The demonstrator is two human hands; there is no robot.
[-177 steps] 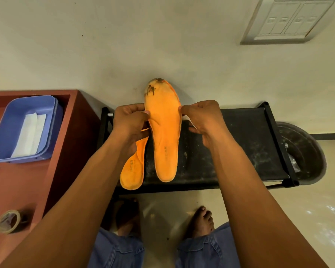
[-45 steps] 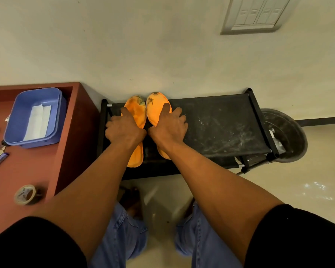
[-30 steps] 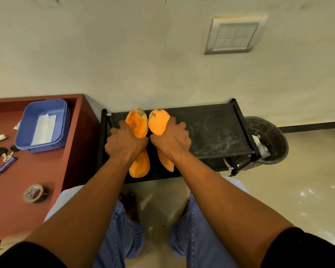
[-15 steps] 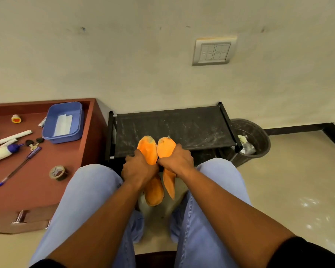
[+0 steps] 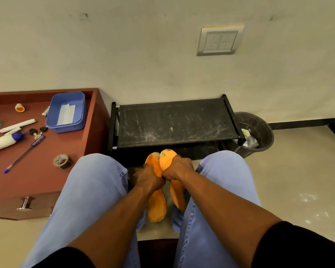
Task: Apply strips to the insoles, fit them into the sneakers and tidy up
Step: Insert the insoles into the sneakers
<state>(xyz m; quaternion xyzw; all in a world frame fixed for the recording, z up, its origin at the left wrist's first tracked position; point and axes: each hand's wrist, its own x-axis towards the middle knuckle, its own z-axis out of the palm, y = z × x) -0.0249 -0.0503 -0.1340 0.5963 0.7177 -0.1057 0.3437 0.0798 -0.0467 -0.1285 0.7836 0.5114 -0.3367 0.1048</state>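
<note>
Two orange insoles are held side by side between my knees, toes pointing away from me. My left hand (image 5: 148,177) grips the left insole (image 5: 156,206) at its middle. My right hand (image 5: 176,168) grips the right insole (image 5: 167,157), whose stained toe sticks out past my fingers. White strips (image 5: 66,114) lie inside a blue tub (image 5: 67,111) on the red-brown table (image 5: 37,175) to my left. No sneakers are in view.
A black shoe rack (image 5: 172,122) stands against the wall ahead, with a black waste bin (image 5: 257,132) to its right. On the table lie a tape roll (image 5: 61,161), a pen (image 5: 23,154), keys (image 5: 37,132) and a glue bottle (image 5: 4,141). My knees flank both hands.
I have lifted both insoles off the shoe rack and drawn them back and down between my knees as I sat back. The rack's top now stands bare.
</note>
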